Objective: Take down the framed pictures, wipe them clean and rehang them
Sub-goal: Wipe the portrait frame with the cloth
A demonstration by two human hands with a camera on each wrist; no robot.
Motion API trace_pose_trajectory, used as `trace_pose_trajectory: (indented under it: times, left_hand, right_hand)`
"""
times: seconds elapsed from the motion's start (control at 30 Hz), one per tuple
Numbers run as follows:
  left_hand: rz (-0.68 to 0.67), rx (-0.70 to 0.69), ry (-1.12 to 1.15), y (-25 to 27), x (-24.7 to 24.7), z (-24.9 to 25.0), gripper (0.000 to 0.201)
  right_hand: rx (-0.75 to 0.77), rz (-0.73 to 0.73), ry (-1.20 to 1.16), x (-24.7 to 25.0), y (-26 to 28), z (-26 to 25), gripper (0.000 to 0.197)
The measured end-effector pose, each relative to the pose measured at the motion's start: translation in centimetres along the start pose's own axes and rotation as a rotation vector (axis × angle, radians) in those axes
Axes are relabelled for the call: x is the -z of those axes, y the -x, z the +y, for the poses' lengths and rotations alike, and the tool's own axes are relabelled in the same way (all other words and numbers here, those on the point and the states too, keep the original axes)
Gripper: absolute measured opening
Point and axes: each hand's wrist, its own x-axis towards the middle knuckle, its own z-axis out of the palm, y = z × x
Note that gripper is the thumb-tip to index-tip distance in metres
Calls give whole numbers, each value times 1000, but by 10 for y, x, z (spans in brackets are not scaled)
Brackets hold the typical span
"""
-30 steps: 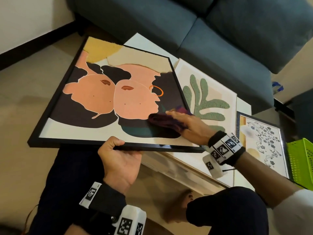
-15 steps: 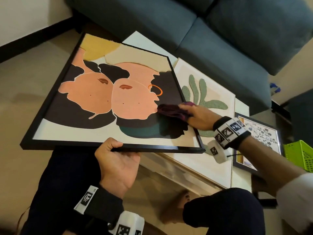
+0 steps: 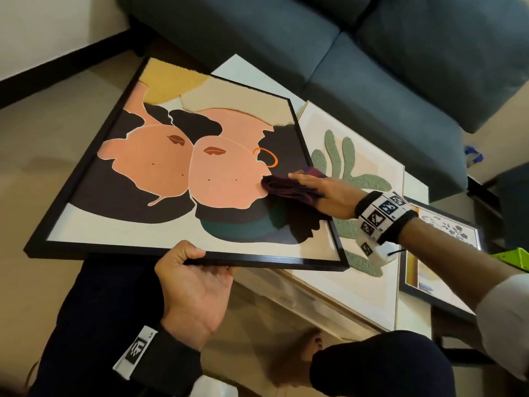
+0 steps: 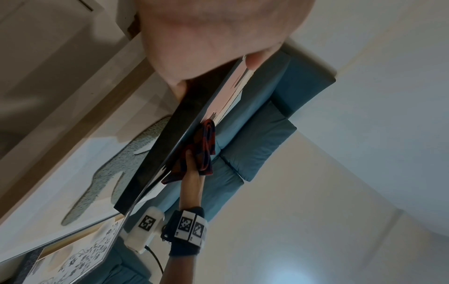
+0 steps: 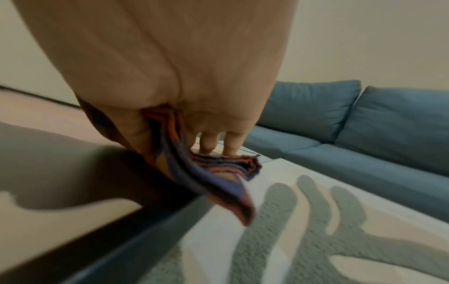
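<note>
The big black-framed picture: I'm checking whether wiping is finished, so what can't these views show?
- Dust or smears on the black-framed picture: too fine, every view.
- Surface under the cloth and right hand: covered, head view.
- Its back: faces down.
- Right wrist view: blurred.

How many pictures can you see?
3. The big faces picture is held tilted by the left hand and wiped by the right hand. The green plant picture lies under it, the flower picture farthest right. More could be hidden underneath.
</note>
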Motion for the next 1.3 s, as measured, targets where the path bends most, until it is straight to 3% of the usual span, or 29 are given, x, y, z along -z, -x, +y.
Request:
trace_pose_trajectory:
  times: [0.13,0.33,0.5,0.7,0.8,0.87,1.0,1.17,1.3]
  left_hand:
    - [-6,-11,18,-2,1,2,44]
    - [-10,22,34,1,-1,1,33]
    - [-3,30,54,-1,-2,2,37]
    - [-2,38,53,1,-3,1,35]
    - [5,28,59,1,-4,3,38]
    - [5,26,59,0,-2,2,39]
    - [-12,28,55,1,0,1,39]
    - [28,10,70,1,0,5,45]
    - [35,24,59,1,-2,2,46]
  right_hand:
    - [184,-93,-42,-5,11,-17,62]
    - [41,31,-2,6,-6,15,67]
    - [241,-49,-97,-15,6,-15,68]
    - [60,51,-21,-1,-11,20,66]
    - [203,-50,-84,-13,-1,7,65]
    - [219,-91,-108,-11,-2,5,64]
    - [15,11,-5,8,-25,21,63]
    - [156,-85,-37,-1,-13,-3,68]
    - [21,68,22,6,-29,17,66]
